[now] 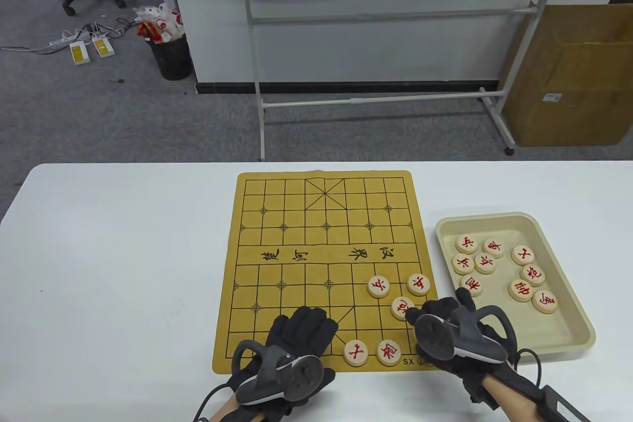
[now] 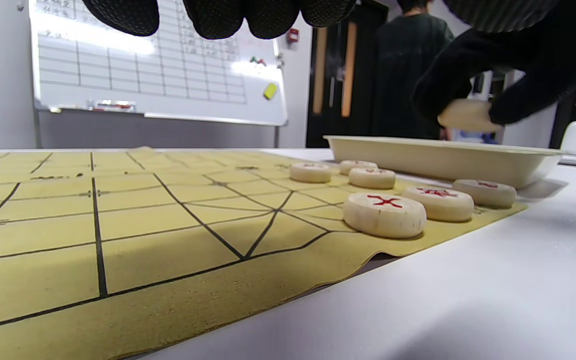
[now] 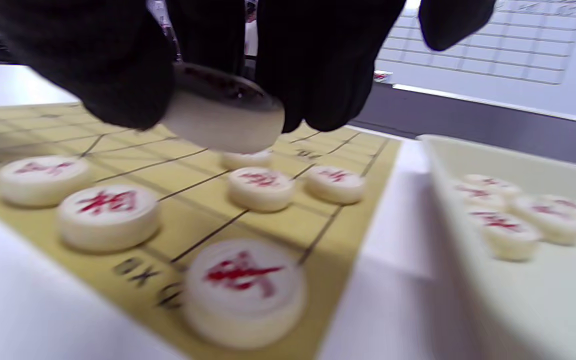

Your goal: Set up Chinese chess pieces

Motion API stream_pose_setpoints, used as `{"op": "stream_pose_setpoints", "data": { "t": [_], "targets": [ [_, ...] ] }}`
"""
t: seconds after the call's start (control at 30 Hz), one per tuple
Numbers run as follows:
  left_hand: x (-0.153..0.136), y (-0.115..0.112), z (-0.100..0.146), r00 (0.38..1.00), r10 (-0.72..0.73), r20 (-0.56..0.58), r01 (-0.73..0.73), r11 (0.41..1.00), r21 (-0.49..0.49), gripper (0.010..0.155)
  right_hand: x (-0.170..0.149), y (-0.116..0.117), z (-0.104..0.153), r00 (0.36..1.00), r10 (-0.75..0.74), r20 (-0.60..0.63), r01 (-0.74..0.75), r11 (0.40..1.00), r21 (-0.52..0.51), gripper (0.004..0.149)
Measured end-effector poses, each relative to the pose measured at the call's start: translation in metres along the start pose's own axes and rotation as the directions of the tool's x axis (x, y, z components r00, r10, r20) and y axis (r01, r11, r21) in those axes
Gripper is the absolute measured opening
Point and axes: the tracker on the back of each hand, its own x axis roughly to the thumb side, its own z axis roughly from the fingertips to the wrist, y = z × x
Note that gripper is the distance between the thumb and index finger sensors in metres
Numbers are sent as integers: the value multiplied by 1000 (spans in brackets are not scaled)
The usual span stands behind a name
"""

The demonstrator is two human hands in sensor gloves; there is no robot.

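Observation:
A yellow chess board mat (image 1: 296,224) lies on the white table. Several cream pieces with red characters sit at its near right: two on the near edge (image 1: 356,352) (image 1: 388,351), three further up (image 1: 402,308). One more sits at the near right corner (image 3: 243,290), hidden under my right hand in the table view. My right hand (image 1: 413,314) pinches a cream piece (image 3: 223,115) and holds it above the board's near right part; it also shows in the left wrist view (image 2: 468,115). My left hand (image 1: 301,328) rests on the board's near edge, holding nothing.
A beige tray (image 1: 568,338) with several more red-character pieces (image 1: 484,263) stands right of the board, close to my right hand. A whiteboard stand and a cardboard box are on the floor beyond the table.

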Motion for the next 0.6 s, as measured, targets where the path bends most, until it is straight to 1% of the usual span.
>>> {"op": "stream_pose_setpoints", "data": {
  "t": [0.1, 0.2, 0.43, 0.6],
  "targets": [
    [0, 0, 0, 1000, 1, -2, -1, 1000, 0, 85, 10, 15, -4, 999, -26, 35, 26, 1000, 7, 71],
    [0, 0, 0, 1000, 2, 0, -2, 1000, -3, 85, 12, 26, -7, 999, -6, 36, 6, 1000, 3, 72],
    [0, 0, 0, 1000, 4, 1, -4, 1000, -5, 85, 16, 38, -9, 999, 24, 43, -25, 999, 24, 73],
    [0, 0, 0, 1000, 3, 0, -3, 1000, -6, 85, 19, 42, -9, 996, 77, 39, -77, 997, -9, 73]
  ]
}}
